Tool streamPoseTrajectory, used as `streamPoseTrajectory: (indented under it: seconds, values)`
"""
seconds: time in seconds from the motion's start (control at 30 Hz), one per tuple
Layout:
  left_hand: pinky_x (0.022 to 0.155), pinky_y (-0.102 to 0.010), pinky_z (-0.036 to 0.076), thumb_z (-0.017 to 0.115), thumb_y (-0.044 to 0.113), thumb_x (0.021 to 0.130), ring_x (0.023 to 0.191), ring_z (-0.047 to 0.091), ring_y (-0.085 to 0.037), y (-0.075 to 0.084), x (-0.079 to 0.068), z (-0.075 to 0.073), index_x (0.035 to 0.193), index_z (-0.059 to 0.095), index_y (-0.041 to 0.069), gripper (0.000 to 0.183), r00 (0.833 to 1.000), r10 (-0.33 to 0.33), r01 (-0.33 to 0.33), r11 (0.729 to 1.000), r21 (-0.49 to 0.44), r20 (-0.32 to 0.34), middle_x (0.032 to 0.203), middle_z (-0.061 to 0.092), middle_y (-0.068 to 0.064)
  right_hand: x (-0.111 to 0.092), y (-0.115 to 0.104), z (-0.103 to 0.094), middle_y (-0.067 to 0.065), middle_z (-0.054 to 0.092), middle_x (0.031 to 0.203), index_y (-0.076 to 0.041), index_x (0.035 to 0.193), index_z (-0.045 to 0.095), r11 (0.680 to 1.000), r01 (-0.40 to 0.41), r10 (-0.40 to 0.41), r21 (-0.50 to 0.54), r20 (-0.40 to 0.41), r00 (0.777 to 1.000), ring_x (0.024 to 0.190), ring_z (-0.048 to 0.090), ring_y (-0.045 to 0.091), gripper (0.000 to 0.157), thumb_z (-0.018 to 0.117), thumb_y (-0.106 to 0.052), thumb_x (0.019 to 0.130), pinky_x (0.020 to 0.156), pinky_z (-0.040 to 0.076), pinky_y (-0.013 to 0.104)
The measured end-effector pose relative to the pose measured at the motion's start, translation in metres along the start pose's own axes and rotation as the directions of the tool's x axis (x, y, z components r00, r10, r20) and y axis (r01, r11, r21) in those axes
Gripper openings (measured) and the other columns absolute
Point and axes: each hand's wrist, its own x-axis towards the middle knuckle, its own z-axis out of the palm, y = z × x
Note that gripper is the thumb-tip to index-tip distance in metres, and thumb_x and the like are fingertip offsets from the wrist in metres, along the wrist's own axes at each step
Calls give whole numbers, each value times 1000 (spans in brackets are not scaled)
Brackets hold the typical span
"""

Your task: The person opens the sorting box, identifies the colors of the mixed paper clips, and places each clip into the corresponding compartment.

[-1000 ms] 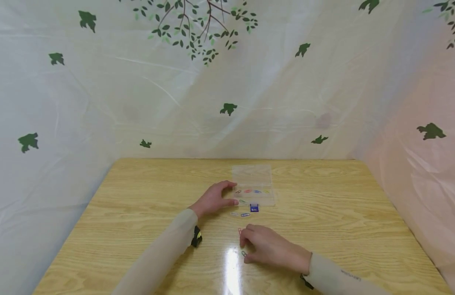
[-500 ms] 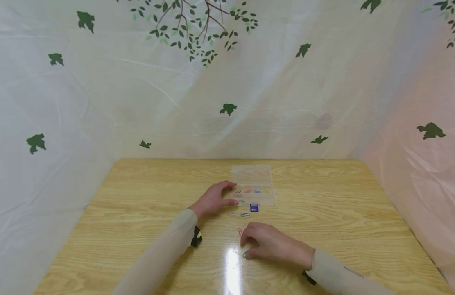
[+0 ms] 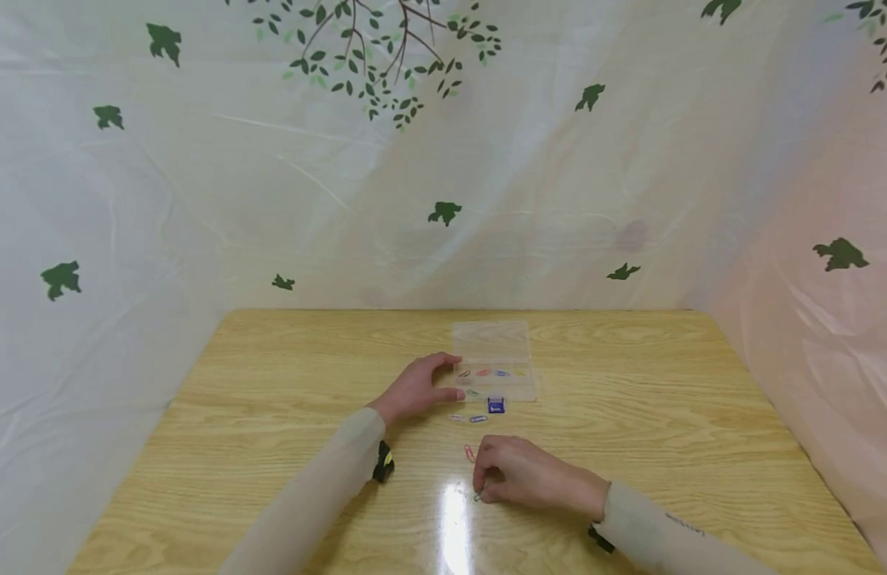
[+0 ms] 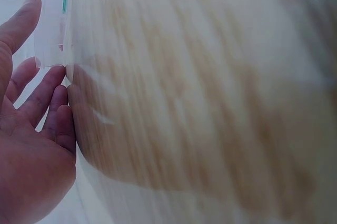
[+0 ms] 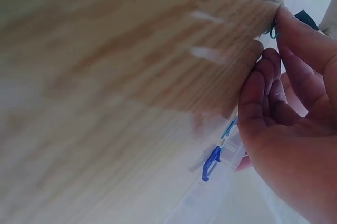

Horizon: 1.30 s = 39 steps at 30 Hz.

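A clear plastic box [image 3: 496,390] with its lid [image 3: 491,341] folded back lies on the table. Along its back row are paper clips in several colours; a green clip [image 3: 473,392] is in the front left. My left hand [image 3: 417,390] holds the box's left end, thumb at the front corner and fingers at the back one. Nearer the front, my right hand [image 3: 525,473] pinches a green paper clip [image 5: 273,30] between thumb and fingertip, low over the table. A red paper clip [image 3: 469,453] lies just beyond those fingers.
A white paper clip [image 3: 457,418] and a blue one [image 3: 478,418] lie in front of the box. The box's blue latch [image 3: 496,406] sticks out at its front edge. A pale curtain [image 3: 342,200] with leaf prints stands behind the table [image 3: 306,351].
My right thumb and fingers have closed together on the green paper clip, which lay between them on the table. My left hand and the box have stayed in place.
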Motion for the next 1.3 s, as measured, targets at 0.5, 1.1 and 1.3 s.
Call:
streamPoseTrajectory:
  seconds: [0.5,1.1,1.3]
  values:
    - [122,-46,30,81,30,92,144,44,-29,-1,1,2,147,56,13,63,1000,-9,9,1000,2,-11,150,55,-8,-6,2,-7,-19,64,91,-22,91,76,988,19,-10,152,-57,998,85,60,-3,12,80,-12,91,78,55,20]
    - [123,-46,29,81,30,92,146,42,-29,-1,0,1,147,56,13,63,1000,4,-4,1000,-6,-9,152,54,-8,-5,7,-20,-11,71,93,-17,94,77,983,11,22,184,-178,984,86,63,2,10,79,-7,91,77,56,23]
    - [123,-46,29,81,31,92,146,42,-29,-3,1,2,148,56,13,64,1000,11,-11,1000,-2,-6,152,54,-8,-4,7,-24,-4,73,93,-14,95,76,981,39,6,191,-230,973,84,64,2,11,78,-4,91,75,58,23]
